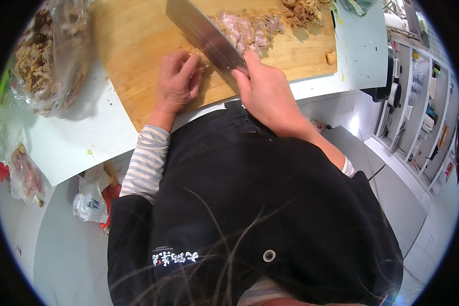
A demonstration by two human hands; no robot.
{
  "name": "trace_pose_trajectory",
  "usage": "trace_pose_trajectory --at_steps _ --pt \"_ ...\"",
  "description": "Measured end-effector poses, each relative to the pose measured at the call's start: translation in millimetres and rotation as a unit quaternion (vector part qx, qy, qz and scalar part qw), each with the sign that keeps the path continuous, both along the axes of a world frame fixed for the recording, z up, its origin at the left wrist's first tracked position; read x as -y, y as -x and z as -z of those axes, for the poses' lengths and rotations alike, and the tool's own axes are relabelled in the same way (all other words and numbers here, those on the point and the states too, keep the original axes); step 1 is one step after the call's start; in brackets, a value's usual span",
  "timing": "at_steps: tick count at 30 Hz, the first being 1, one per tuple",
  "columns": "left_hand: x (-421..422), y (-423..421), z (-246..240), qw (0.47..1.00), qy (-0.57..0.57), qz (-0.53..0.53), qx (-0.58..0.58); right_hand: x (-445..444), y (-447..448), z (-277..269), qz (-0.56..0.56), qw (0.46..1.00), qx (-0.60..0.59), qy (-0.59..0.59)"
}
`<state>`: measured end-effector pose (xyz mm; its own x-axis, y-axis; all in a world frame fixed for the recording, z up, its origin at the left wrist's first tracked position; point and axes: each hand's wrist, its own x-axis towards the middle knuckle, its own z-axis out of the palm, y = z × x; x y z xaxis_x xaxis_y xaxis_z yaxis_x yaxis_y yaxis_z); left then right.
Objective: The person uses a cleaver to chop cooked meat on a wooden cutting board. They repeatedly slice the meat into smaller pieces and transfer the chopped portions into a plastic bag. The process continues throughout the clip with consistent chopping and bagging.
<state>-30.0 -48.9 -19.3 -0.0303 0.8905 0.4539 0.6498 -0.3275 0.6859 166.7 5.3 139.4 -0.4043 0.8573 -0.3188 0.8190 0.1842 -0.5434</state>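
My right hand (266,90) is closed round the handle end of a wide-bladed cleaver (210,40), its blade slanting up to the left above a wooden cutting board (130,57). Left of the blade, my left hand (178,78) rests with bent fingers on the board, at a small piece of browned food (199,57) partly hidden by the fingers and the blade. Chopped pinkish meat with a brown coating (248,32) lies just right of the cleaver. Farther right is a heap of browned, shredded-looking food (304,11).
A clear plastic bag of browned food pieces (53,57) stands on the white table (99,126) at the left. A small tan piece (330,57) lies near the board's right edge. Bagged items (26,172) are at the far left, and shelves with kitchenware (420,107) at the right.
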Motion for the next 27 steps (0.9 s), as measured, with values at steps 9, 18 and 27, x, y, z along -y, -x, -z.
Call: trace_pose_trajectory --at_steps 9,18,27 --pt "-0.7 2.6 -3.7 1.0 0.006 0.003 -0.013 -4.1 10.2 -4.9 -0.027 0.997 0.025 0.064" --pt "-0.1 0.2 0.3 1.0 0.018 -0.006 0.011 -1.0 36.6 66.4 -0.036 0.999 0.012 -0.029" --pt "9.1 4.7 -6.8 0.999 0.024 -0.011 0.018 -20.8 25.0 58.8 0.007 0.992 -0.085 -0.088"
